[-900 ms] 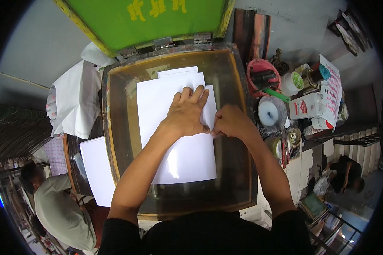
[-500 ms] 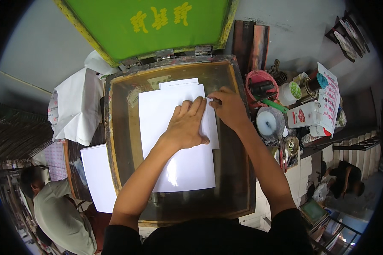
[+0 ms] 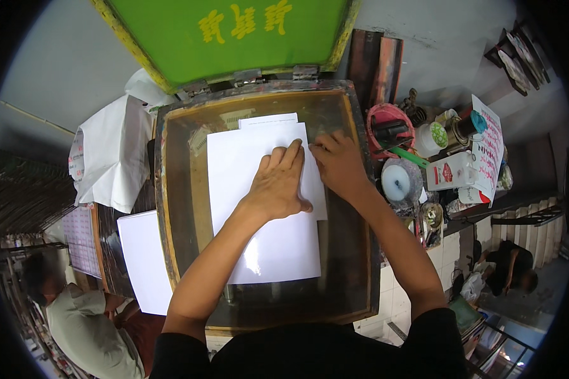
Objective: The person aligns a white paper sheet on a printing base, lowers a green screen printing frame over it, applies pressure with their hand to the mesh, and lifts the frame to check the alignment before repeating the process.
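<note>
From where I stand, the person in black has the left hand (image 3: 276,186) laid on a glossy white sheet (image 3: 269,249), its fingers close together and pointing far and a little right, the thumb out to the right; it lies over the sheet and holds nothing up. The right hand (image 3: 341,165) is just right of it at the sheet's right edge, fingers curled; I can't tell whether they pinch the paper or only touch it. The sheet lies on the middle of a glass-topped table (image 3: 348,271) with a wooden rim, above another white sheet (image 3: 316,201) that sticks out on the right, and a smaller paper (image 3: 269,120) peeks out at the far end. Beyond the far rim, a green screen (image 3: 234,54) with yellow marks stands raised on metal hinges (image 3: 247,77). Left of the table are more white sheets (image 3: 143,259) and, farther off, a white bag (image 3: 110,151). To the right stand a reddish bucket (image 3: 374,120) and a white jug (image 3: 450,170). A co-worker (image 3: 88,331) in a pale shirt sits at the near left.
</note>
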